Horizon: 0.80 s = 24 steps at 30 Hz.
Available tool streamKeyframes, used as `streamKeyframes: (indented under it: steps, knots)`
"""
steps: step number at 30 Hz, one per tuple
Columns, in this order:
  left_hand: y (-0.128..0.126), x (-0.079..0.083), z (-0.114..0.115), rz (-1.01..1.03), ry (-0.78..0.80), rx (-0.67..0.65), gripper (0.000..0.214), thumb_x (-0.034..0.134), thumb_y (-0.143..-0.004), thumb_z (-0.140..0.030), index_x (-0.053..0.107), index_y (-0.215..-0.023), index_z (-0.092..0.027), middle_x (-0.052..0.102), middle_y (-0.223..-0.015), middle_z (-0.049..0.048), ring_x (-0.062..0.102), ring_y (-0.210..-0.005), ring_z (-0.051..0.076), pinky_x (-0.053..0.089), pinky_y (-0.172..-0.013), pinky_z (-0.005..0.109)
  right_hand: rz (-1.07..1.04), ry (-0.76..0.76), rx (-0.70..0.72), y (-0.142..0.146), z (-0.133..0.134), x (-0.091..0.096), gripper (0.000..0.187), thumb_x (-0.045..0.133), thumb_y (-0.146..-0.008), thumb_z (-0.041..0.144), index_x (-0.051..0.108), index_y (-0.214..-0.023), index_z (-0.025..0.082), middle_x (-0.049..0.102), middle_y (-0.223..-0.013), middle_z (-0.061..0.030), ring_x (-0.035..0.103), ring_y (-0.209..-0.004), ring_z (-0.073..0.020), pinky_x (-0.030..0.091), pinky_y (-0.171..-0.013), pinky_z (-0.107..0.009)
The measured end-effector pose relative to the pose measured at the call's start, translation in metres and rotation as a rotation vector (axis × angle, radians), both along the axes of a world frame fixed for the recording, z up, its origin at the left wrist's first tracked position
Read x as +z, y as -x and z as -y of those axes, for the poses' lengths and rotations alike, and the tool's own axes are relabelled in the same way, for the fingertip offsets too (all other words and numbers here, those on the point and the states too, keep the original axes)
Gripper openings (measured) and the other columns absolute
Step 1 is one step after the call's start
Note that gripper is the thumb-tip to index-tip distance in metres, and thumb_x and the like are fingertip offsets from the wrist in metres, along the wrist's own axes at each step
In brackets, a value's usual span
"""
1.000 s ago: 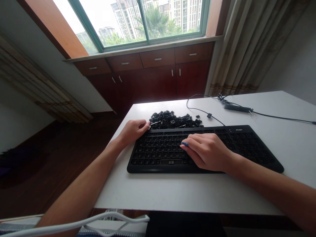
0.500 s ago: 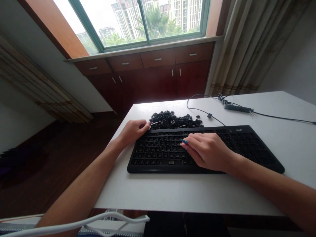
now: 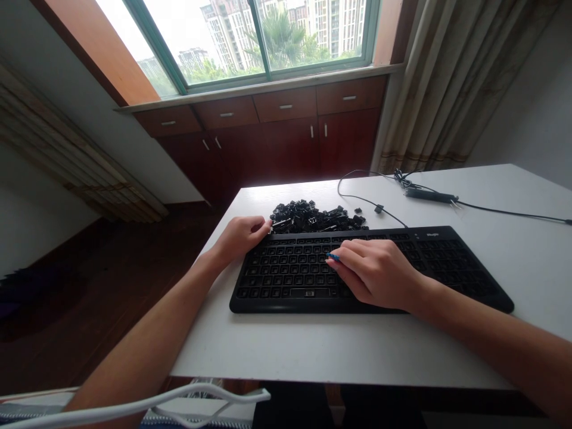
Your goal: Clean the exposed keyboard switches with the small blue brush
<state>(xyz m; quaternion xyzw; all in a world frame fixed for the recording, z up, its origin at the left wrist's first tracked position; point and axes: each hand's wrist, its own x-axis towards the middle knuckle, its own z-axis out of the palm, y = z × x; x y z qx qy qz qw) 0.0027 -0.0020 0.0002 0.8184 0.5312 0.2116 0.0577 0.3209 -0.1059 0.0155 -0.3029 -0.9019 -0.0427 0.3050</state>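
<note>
A black keyboard (image 3: 451,265) with its keycaps removed lies on the white table (image 3: 313,348). Behind it sits a pile of loose black keycaps (image 3: 315,217). My left hand (image 3: 239,238) is curled at the keyboard's far left corner, fingertips touching the edge of the pile and the keyboard. My right hand (image 3: 373,271) rests over the middle of the keyboard, fingers closed on a small blue tool (image 3: 333,257) whose tip pokes out toward the key wells.
The keyboard's black cable (image 3: 357,199) loops behind it, with a black adapter and further cable (image 3: 431,195) at the back right. A white curved frame (image 3: 147,405) shows at the bottom left. Dark wooden cabinets (image 3: 277,137) stand under the window.
My right hand and the blue tool have shifted slightly up and away across the keyboard. My left hand has stayed in place.
</note>
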Motion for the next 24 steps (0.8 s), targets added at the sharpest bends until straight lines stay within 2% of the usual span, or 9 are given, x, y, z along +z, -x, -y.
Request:
streamKeyframes:
  steps: [14,22,24]
  knots:
    - [-0.0012,0.0025,0.0009,-0.009,0.006,0.002,0.044,0.048,-0.093,-0.043,0.038,-0.058,-0.017,0.033,-0.053,-0.0036,0.029,-0.053,0.009,0.024,-0.055,0.026,0.005,0.006,0.002,0.0000,0.0005,0.0026,0.018,0.049,-0.097,0.024,0.062,-0.087,0.015,0.057,-0.071,0.0009,0.048,-0.062,-0.0113,0.034,-0.057,-0.028]
    - [-0.0004,0.0016,0.0004,-0.011,-0.004,-0.006,0.044,0.047,-0.093,-0.044,0.038,-0.059,-0.017,0.032,-0.053,-0.0037,0.029,-0.053,0.009,0.025,-0.056,0.026,-0.039,-0.018,0.000,-0.0003,0.0014,0.0033,0.012,0.050,-0.096,0.023,0.059,-0.093,0.017,0.061,-0.077,-0.0009,0.051,-0.065,-0.0119,0.036,-0.058,-0.028]
    - [-0.0002,0.0014,0.0001,-0.006,-0.007,-0.009,0.044,0.047,-0.093,-0.044,0.037,-0.059,-0.017,0.031,-0.053,-0.0038,0.029,-0.053,0.009,0.024,-0.055,0.026,-0.042,-0.012,-0.003,-0.0001,0.0014,0.0041,0.014,0.049,-0.097,0.023,0.058,-0.089,0.017,0.059,-0.074,-0.0005,0.049,-0.062,-0.0114,0.035,-0.056,-0.027]
